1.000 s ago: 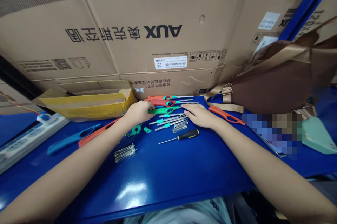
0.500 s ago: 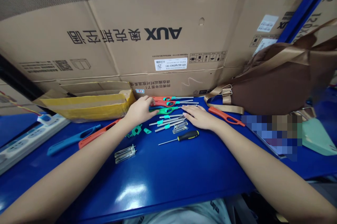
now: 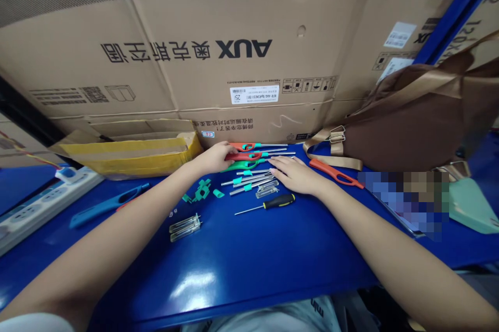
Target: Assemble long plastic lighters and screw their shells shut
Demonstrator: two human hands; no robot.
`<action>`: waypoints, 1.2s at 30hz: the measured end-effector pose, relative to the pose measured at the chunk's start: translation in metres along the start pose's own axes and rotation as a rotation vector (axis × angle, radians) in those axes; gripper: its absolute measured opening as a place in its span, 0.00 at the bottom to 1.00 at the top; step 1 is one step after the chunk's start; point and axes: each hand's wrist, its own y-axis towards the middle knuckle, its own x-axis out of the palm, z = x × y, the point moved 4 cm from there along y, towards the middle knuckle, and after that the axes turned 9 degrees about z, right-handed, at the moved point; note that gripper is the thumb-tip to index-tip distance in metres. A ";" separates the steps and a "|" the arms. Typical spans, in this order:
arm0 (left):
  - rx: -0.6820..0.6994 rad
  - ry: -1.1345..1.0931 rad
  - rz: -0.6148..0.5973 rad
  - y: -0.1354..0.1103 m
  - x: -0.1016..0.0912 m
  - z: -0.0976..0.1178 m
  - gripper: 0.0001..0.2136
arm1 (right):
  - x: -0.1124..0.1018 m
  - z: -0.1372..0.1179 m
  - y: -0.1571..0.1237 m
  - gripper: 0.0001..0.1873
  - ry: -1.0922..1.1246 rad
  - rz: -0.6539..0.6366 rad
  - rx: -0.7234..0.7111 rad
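Observation:
My left hand (image 3: 215,158) is at the back of the table, its fingers and thumb closed around the handle end of a red gas lighter (image 3: 249,156). Just behind lies an orange lighter (image 3: 242,146), and a green lighter (image 3: 244,164) is in front. My right hand (image 3: 295,172) rests flat with fingers stretched out over the tips of the lighters' metal tubes. Loose metal tubes (image 3: 249,182) with teal collars lie between the hands. Close to my right hand are clear plastic fuel tanks (image 3: 267,188) and a black-and-yellow screwdriver (image 3: 279,201).
Small green plastic parts (image 3: 202,190) and more clear tanks (image 3: 184,228) lie in front of my left forearm. A blue lighter shell (image 3: 109,206) and a power strip (image 3: 50,210) are at left. Behind stands a yellow-taped box (image 3: 132,158). At right are an orange shell (image 3: 337,173) and a brown bag (image 3: 405,119).
My left hand has shifted slightly right, its thumb going from the green lighter to the red one. My left forearm now covers most of the red shell at left. My right hand stays put.

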 end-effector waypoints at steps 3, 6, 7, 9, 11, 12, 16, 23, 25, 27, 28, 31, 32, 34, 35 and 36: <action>0.017 -0.039 -0.031 -0.006 -0.004 0.000 0.14 | 0.000 -0.001 0.000 0.32 0.000 -0.008 0.004; 0.007 -0.056 -0.017 -0.013 -0.006 0.000 0.14 | -0.001 -0.002 0.000 0.32 0.003 -0.018 0.008; 0.002 -0.061 -0.003 -0.014 -0.005 -0.001 0.13 | -0.001 -0.002 0.000 0.32 0.004 -0.021 0.010; -0.007 -0.074 0.029 -0.017 -0.004 -0.002 0.13 | 0.000 -0.002 0.000 0.32 0.004 -0.028 0.016; -0.014 -0.083 0.056 -0.017 -0.001 -0.003 0.12 | 0.000 -0.001 -0.001 0.33 0.004 -0.032 0.020; -0.019 -0.084 0.066 -0.017 0.000 -0.004 0.12 | 0.001 -0.001 -0.001 0.33 0.004 -0.034 0.020; -0.079 -0.059 0.099 -0.017 0.006 -0.013 0.11 | 0.001 0.000 -0.001 0.33 0.002 -0.034 0.014; -0.147 0.010 0.122 -0.018 0.011 -0.024 0.17 | 0.002 0.001 -0.001 0.33 0.006 -0.026 0.003; -0.145 0.028 0.136 -0.018 0.010 -0.022 0.16 | 0.001 0.000 0.000 0.32 0.007 -0.019 0.000; -0.144 0.045 0.157 -0.019 0.008 -0.018 0.13 | 0.000 0.000 0.000 0.32 0.006 -0.011 -0.002; -0.145 0.053 0.170 -0.020 0.006 -0.017 0.12 | 0.000 -0.001 0.000 0.31 0.005 -0.007 -0.003; -0.145 0.071 0.199 -0.022 0.002 -0.011 0.12 | -0.001 0.000 0.000 0.31 0.000 0.005 -0.006; -0.144 0.074 0.204 -0.023 0.001 -0.009 0.12 | -0.001 0.000 0.000 0.31 -0.003 0.008 -0.008; -0.144 0.077 0.208 -0.024 -0.001 -0.006 0.12 | -0.001 0.000 0.000 0.30 -0.008 0.015 -0.015; -0.145 0.077 0.207 -0.024 -0.001 -0.005 0.12 | 0.000 0.000 0.000 0.30 -0.011 0.018 -0.019; -0.146 0.075 0.204 -0.024 -0.001 -0.004 0.12 | 0.000 0.000 0.000 0.30 -0.015 0.021 -0.022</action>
